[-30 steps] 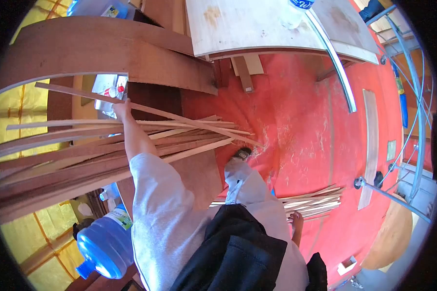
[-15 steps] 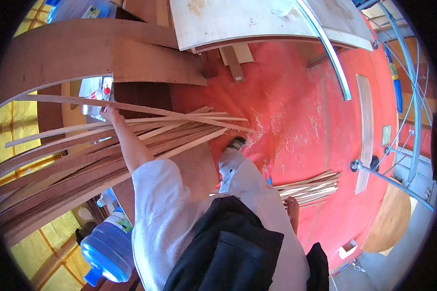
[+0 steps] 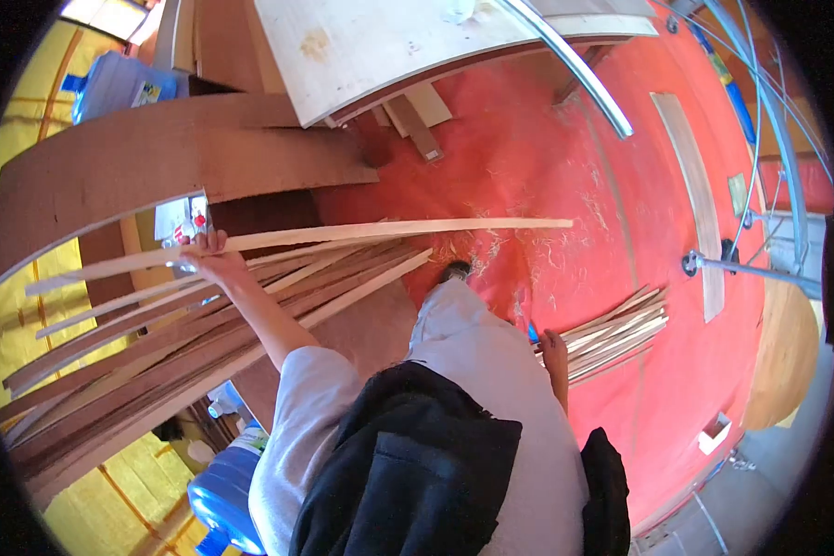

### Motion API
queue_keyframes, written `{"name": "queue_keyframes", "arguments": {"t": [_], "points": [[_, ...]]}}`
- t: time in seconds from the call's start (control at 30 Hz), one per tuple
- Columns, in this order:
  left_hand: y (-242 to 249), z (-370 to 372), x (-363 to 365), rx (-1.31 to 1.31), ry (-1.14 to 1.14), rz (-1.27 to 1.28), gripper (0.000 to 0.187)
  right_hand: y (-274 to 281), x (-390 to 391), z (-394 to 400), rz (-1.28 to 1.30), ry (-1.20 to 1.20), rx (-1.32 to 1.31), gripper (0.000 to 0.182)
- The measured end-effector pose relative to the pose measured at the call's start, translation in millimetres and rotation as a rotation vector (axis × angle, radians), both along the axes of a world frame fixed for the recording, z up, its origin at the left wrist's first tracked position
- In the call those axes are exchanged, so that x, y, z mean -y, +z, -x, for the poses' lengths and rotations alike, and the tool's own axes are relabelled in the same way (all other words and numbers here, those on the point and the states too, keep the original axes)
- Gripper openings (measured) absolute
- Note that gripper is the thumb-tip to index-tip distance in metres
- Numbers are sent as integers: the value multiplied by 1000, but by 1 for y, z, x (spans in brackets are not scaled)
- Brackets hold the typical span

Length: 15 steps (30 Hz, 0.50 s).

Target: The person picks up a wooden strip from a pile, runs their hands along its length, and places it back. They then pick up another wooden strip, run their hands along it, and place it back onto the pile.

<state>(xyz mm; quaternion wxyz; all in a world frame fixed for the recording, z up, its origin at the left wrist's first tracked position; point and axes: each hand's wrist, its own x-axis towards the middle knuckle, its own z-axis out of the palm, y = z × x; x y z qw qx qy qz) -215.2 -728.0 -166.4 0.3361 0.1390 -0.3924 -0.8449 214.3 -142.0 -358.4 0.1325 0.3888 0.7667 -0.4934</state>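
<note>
My left hand is closed around a long, thin wooden strip, close to its left part. The strip lies across the view above a pile of long wooden strips, its far end out over the red floor. At my right side, my right hand has its fingers bent, next to a bundle of shorter wooden strips. A small blue thing shows at its fingertips; its kind is too small to make out.
A white-topped table with a metal bar stands ahead. Curved brown board lies at the left. Blue water jugs are near the left side. Wood shavings litter the red floor. A wheeled metal frame stands right.
The strip in my left hand has swung from a downward slant to nearly level, its far end farther right. My view has turned slightly. My right hand stays by the bundle.
</note>
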Motion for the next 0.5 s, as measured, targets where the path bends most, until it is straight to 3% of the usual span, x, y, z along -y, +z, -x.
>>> {"name": "queue_keyframes", "arguments": {"t": [0.07, 0.13, 0.27, 0.33, 0.5], "points": [[27, -4, -24, -11, 17, -1, 42, -3, -4, 5, -10, -64, -69, 45], [62, -7, -58, -6, 52, -53, 42, 6, -11, 21, 113, -323, -185, 46], [107, -16, -98, -255, -268, -27, 35, 84, -14, 73, 377, -819, -520, 60], [135, -19, -133, -201, -237, 25, 32, 105, -27, 86, 544, -1018, -655, 68], [174, 15, -195, -501, -888, -197, 28, 145, -61, 65, 825, -1298, -1050, 60]]}}
